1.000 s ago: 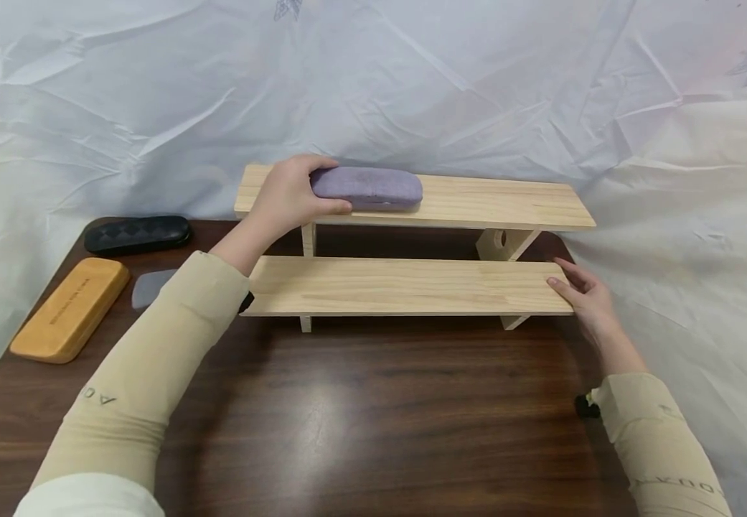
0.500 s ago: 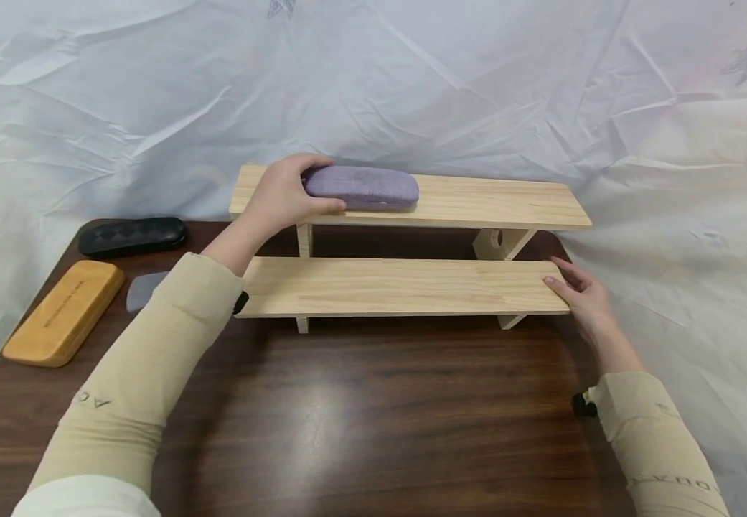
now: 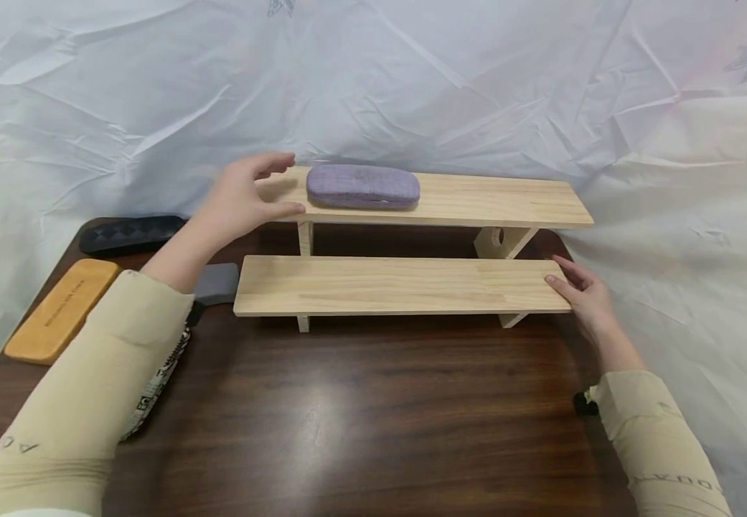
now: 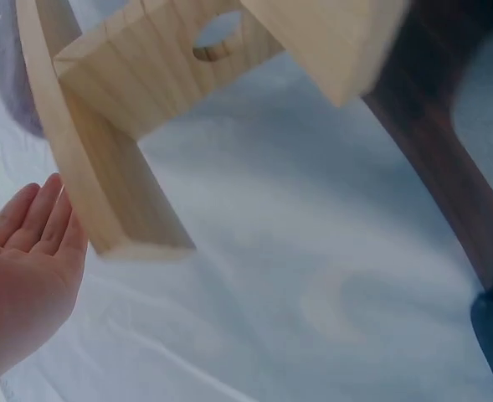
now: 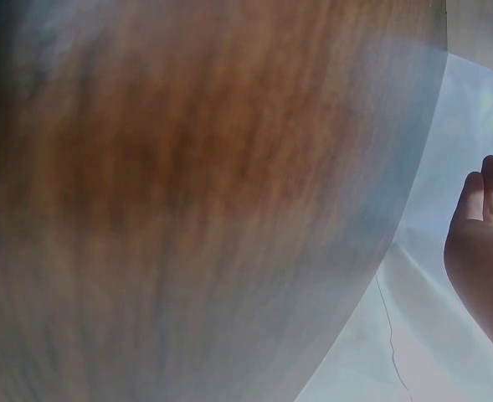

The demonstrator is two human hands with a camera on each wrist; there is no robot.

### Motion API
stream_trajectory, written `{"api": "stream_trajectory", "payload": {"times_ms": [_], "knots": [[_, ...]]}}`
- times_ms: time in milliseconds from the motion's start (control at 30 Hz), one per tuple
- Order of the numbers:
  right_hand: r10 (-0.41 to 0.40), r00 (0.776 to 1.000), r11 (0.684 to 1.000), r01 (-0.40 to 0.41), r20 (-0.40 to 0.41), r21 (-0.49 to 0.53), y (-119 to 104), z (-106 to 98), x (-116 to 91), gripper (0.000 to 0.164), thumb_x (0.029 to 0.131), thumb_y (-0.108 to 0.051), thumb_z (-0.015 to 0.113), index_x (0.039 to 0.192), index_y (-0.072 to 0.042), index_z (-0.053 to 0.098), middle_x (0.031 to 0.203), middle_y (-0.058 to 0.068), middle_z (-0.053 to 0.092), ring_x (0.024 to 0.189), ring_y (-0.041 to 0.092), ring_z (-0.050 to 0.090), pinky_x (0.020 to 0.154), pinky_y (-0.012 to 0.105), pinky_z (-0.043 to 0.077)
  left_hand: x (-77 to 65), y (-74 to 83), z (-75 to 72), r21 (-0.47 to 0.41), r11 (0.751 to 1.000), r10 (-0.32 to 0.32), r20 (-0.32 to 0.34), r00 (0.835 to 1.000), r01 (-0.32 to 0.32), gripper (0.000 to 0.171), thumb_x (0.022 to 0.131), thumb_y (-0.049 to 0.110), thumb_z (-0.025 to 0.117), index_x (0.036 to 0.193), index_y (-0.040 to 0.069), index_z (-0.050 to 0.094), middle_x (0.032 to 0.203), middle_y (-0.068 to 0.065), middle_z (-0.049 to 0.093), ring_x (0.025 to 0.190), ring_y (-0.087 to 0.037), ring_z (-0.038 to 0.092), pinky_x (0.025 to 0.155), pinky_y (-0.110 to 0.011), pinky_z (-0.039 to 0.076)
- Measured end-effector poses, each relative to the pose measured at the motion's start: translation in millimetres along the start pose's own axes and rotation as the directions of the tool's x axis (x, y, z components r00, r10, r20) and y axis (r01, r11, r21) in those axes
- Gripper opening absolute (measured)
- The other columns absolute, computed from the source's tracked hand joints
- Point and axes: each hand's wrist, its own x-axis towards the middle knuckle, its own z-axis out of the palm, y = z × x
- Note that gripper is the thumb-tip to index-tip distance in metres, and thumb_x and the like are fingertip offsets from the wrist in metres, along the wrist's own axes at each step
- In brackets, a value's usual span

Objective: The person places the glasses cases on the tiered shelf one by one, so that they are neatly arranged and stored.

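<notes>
Purple case: lies lengthwise on the upper shelf, left of its middle, taking up most of its depth.
Neighbours: left hand just beside its left end; sheet hanging behind the shelf.
Left fingers: spread wide, thumb well parted from the rest, apart from the case; cannot tell whether they touch the shelf.
Right hand: holds the right end of the lower shelf, thumb on top.
In the way: left sleeve crosses the bench, partly covering the grey item, patterned item and orange case.
Count: one purple case, one orange, one black case; one grey item, one patterned; two shelves.
Edges: black case near the bench's back left corner, orange along its left edge; grey item right by the lower shelf's left end.
Room: upper shelf runs farther right of the case than left; open gap between shelves; dark bench top stretches out in front.
</notes>
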Motion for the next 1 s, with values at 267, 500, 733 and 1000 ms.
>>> {"api": "stream_trajectory", "payload": {"times_ms": [267, 500, 733, 1000], "knots": [[-0.008, 1.0, 1.0, 0.008, 0.006, 0.006, 0.5, -1.2, 1.5, 0.064, 0.098, -0.012, 0.078, 0.157, -0.012, 0.053, 0.114, -0.023, 0.064, 0.098, -0.011, 0.065, 0.078, 0.006, 0.056, -43.6, -13.7, -14.5, 0.061, 0.998, 0.03, -0.065, 0.997, -0.026, 0.073, 0.088, 0.02, 0.09, 0.152, 0.009, 0.058, 0.152, -0.017, 0.061, 0.143, -0.043, 0.054, 0.121, -0.06, 0.041], [-0.006, 1.0, 1.0, 0.006, 0.003, 0.003, 4.2, -2.4, 2.9, 0.067, 0.099, -0.013, 0.077, 0.159, -0.007, 0.049, 0.113, -0.025, 0.064, 0.099, -0.008, 0.064, 0.077, 0.007, 0.056, -79.9, -32.4, -16.6, 0.154, 0.987, 0.068, -0.117, 0.991, -0.05, 0.07, 0.086, 0.015, 0.091, 0.148, 0.006, 0.061, 0.147, -0.019, 0.064, 0.137, -0.042, 0.056, 0.114, -0.061, 0.043], [0.016, 1.0, 1.0, -0.016, -0.011, -0.006, 3.3, -0.6, 3.7, 0.069, 0.098, -0.016, 0.079, 0.16, -0.01, 0.049, 0.115, -0.023, 0.062, 0.101, -0.007, 0.062, 0.077, 0.007, 0.056, -117.5, -53.8, -13.4, 0.228, 0.972, 0.086, -0.164, 0.983, -0.047, 0.068, 0.082, 0.009, 0.092, 0.144, 0.005, 0.064, 0.141, -0.022, 0.066, 0.129, -0.043, 0.06, 0.103, -0.059, 0.048], [0.006, 1.0, 1.0, -0.005, -0.012, 0.011, 2.4, 0.3, 3.1, 0.066, 0.098, -0.015, 0.079, 0.158, -0.011, 0.052, 0.115, -0.023, 0.063, 0.101, -0.008, 0.063, 0.078, 0.006, 0.056, -160.1, -77.5, -12.4, 0.287, 0.958, 0.01, -0.115, 0.993, 0.024, 0.073, 0.082, 0.011, 0.092, 0.146, 0.002, 0.06, 0.143, -0.027, 0.062, 0.132, -0.05, 0.055, 0.099, -0.066, 0.047]]}}
